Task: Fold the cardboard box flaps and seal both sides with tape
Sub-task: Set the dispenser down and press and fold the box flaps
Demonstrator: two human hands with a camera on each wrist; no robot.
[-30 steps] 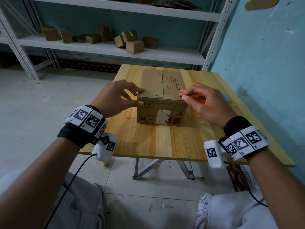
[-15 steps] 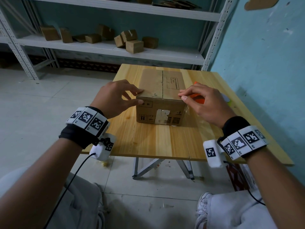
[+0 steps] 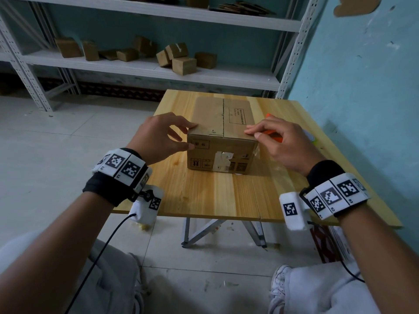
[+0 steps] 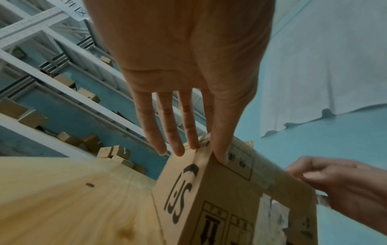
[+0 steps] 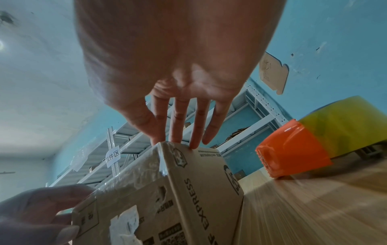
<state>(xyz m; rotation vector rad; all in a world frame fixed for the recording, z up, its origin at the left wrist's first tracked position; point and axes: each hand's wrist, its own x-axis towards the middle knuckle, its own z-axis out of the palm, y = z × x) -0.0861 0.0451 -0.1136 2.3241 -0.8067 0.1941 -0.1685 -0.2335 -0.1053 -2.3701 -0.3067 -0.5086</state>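
Observation:
A brown cardboard box (image 3: 221, 152) stands on the wooden table (image 3: 215, 196) with its top flaps folded flat and a seam down the middle. My left hand (image 3: 184, 137) is at the near left top corner, straight fingers (image 4: 178, 145) on the top and thumb on the front face. My right hand (image 3: 252, 133) rests its fingers (image 5: 178, 132) on the near right top corner. Glossy clear tape shows along that top edge of the box (image 5: 188, 190). An orange tape dispenser (image 5: 293, 149) with a yellowish roll lies right of the box, mostly hidden behind my right hand in the head view.
A torn white label (image 3: 223, 158) marks the box front. White metal shelves (image 3: 158, 71) with several small cardboard boxes stand behind the table. A blue wall (image 3: 362, 87) runs close along the table's right side. My knees are below the table's near edge.
Both hands stay at the box's near top corners and the box has not moved. Only the view has shifted a little.

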